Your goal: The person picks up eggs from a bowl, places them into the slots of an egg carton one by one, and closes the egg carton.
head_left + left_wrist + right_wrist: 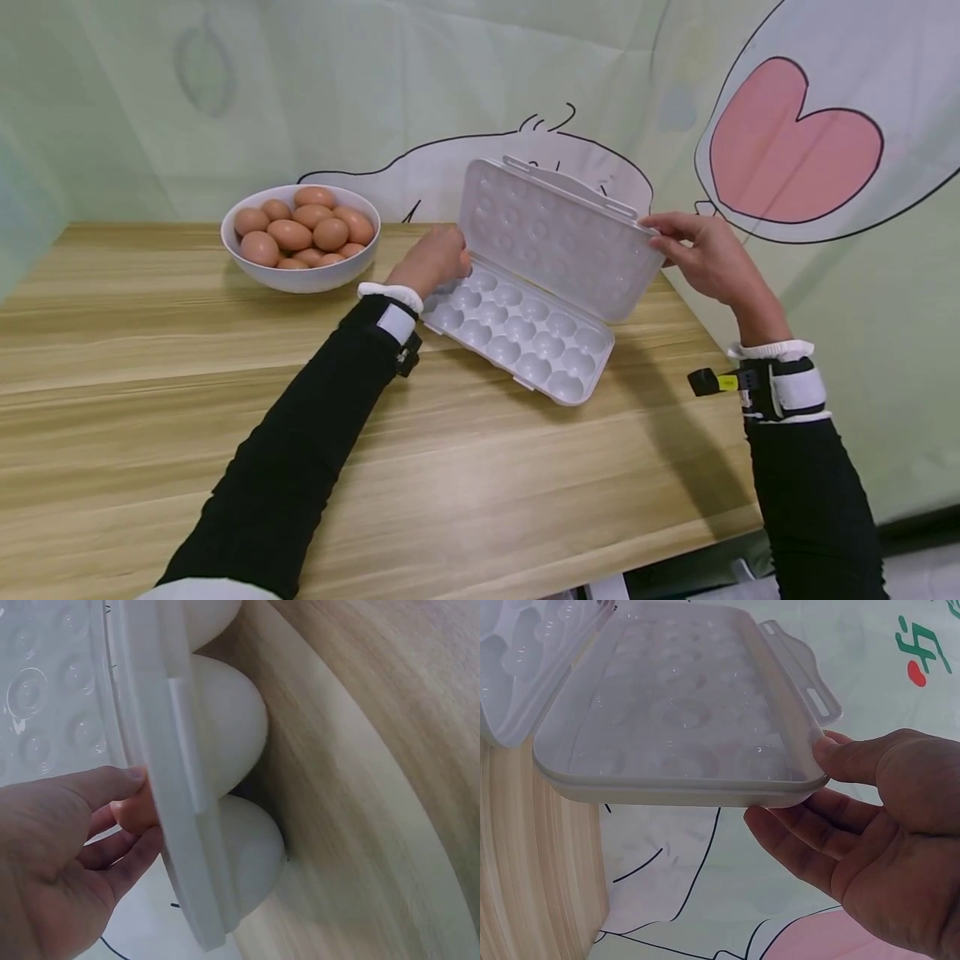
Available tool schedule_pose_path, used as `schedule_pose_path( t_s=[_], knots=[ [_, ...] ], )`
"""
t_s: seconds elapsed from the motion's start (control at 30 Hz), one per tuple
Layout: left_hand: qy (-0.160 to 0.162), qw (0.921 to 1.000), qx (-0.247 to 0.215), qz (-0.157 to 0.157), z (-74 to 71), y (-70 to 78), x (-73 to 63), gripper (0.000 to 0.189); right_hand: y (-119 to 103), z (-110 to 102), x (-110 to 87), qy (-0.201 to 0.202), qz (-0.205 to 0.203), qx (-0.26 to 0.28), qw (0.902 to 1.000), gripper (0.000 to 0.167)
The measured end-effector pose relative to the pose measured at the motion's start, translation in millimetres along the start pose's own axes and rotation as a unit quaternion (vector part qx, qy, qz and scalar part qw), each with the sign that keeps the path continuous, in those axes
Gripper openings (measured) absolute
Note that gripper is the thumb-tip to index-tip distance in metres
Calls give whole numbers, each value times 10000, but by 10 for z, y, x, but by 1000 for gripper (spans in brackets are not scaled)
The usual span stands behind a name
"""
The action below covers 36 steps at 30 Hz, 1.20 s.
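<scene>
A white plastic egg box [504, 350] lies opened out on the wooden table, its rows of round cups facing up. Its ridged lid [551, 237] stands raised at the back. My left hand [431, 260] is at the far left end of the box. In the left wrist view it pinches a brown egg [137, 813] between thumb and fingers, just inside the box's rim, which hides part of the egg. At the lid's right corner, my right hand [708, 258] grips the edge, with the thumb on one face and fingers on the other.
To the left of the box, a white bowl [300, 281] is heaped with several brown eggs [291, 234]. Behind the table hangs a pale printed cloth [450, 75] with a pink heart. The table's right edge runs below my right arm.
</scene>
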State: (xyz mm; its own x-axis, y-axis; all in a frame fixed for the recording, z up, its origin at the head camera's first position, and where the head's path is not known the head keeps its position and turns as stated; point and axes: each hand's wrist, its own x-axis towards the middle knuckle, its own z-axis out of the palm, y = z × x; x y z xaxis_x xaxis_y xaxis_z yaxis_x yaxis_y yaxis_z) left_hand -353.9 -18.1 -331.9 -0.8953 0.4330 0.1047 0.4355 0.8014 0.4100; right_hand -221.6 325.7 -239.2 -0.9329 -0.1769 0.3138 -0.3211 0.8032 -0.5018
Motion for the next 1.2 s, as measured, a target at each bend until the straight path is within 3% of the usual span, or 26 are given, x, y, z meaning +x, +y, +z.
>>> schedule_pose_path(
  t_s=[0.2,0.47,0.8,0.93,1.07,1.2],
  knots=[
    [116,9998,141,91,32,13,-3,27,12,4,-2,-21,-5,-54,10000,33],
    [349,9991,212,70,40,-12,3,12,42,33,4,74,18,-55,10000,35],
    [464,9986,-133,201,25,-35,-3,21,43,70,-8,-41,377,128,9992,36],
    [296,9992,-235,164,-95,-24,-55,7,93,68,-32,-43,246,80,9997,36],
    [335,9989,261,219,-331,-61,-146,36,127,56,-49,-17,58,83,9999,36],
    [494,9970,569,188,-616,-172,-246,41,153,13,-91,21,-11,38,10000,36]
  ],
)
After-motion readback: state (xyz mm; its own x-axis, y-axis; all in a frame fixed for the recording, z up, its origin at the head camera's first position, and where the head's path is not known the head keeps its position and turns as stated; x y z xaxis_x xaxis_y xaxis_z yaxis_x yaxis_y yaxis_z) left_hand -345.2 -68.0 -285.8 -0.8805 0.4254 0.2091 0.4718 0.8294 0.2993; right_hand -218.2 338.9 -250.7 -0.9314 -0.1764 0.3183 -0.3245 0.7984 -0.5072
